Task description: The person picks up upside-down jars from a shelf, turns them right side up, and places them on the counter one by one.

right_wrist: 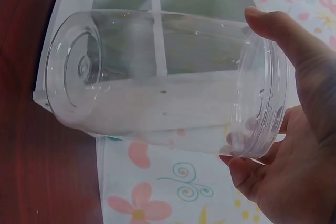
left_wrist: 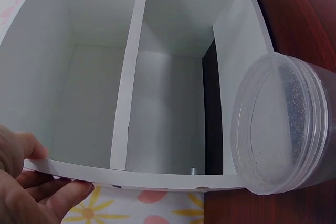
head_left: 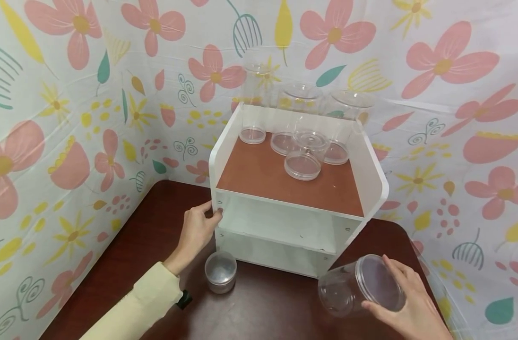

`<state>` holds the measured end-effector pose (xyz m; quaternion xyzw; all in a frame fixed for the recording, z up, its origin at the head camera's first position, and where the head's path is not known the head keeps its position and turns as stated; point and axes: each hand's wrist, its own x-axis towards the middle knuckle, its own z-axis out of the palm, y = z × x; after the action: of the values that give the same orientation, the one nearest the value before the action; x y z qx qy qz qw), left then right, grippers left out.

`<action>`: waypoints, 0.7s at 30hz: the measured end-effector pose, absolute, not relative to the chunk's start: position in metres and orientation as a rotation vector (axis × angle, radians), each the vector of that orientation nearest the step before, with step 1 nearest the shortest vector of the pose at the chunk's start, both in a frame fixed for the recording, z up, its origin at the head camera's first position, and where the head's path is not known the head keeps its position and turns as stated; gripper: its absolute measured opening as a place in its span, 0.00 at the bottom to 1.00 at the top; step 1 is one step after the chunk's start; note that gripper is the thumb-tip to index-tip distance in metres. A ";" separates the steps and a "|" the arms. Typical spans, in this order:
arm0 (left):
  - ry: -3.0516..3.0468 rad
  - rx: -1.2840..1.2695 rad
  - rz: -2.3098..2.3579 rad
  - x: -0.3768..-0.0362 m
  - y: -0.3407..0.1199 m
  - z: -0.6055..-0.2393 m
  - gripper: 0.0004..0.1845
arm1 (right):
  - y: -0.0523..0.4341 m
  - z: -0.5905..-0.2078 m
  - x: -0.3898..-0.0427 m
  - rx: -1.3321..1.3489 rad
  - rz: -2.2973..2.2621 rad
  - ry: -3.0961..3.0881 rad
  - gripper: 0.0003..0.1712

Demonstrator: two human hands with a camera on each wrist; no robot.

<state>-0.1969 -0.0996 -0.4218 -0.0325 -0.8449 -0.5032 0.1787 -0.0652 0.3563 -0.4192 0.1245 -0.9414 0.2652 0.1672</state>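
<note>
shelf unit sits at the back of my table, pushed into the corner of the backdrop. on its top board: a tall jar back left, two wider jars to its right, a low lidded jar in front of those two. my left hand is on the unit's front left edge. a small lidded jar stands on the table just before that corner. front right, my right hand holds a jar on its side, lid end in the palm.

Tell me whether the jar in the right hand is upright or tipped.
Tipped. The jar lies sideways in the right hand, its lidded end toward the palm and its base pointing at the shelf.
</note>
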 end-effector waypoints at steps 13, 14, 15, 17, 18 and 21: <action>-2.393 -0.056 -1.414 -0.196 -0.100 -0.421 0.16 | 0.375 -0.420 -0.071 0.213 0.760 -2.780 0.66; -2.390 -0.057 -1.417 -0.196 -0.100 -0.421 0.16 | 0.377 -0.420 -0.072 0.205 0.758 -2.782 0.66; -2.389 -0.060 -1.419 -0.197 -0.100 -0.422 0.16 | 0.378 -0.421 -0.072 0.198 0.757 -2.787 0.66; -2.384 -0.072 -1.430 -0.197 -0.100 -0.422 0.16 | 0.381 -0.422 -0.073 0.185 0.758 -2.793 0.66; -2.382 -0.077 -1.434 -0.197 -0.100 -0.422 0.16 | 0.382 -0.422 -0.074 0.180 0.757 -2.792 0.66; -2.379 -0.095 -1.439 -0.198 -0.100 -0.423 0.17 | 0.386 -0.424 -0.075 0.161 0.755 -2.799 0.65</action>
<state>-0.1981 -0.1002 -0.4228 -0.0336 -0.8414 -0.5088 0.1790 -0.0754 0.3856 -0.4241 0.0551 -0.9572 0.2582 0.1190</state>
